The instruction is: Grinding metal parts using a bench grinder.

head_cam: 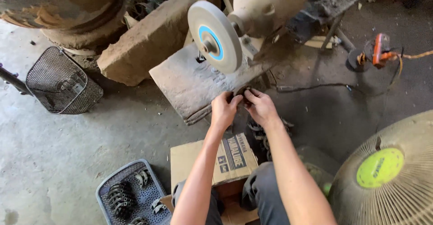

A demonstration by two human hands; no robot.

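My left hand (224,110) and my right hand (260,107) meet below the bench grinder, and both pinch a small dark metal part (240,97) between the fingertips. The part is mostly hidden by my fingers. Just above it the grey grinding wheel (213,36) with a blue centre label hangs on the grinder's pale motor body (266,2). The grinder stands on a dusty flat slab (194,83). A pile of dark curved metal pieces (259,132) lies on the floor under my right wrist.
A grey plastic basket (131,193) with several dark curved metal pieces sits at the lower left. A cardboard box (212,159) lies between my knees. A black wire basket (61,83) sits left, a fan (390,175) lower right, an orange cable (408,56) upper right.
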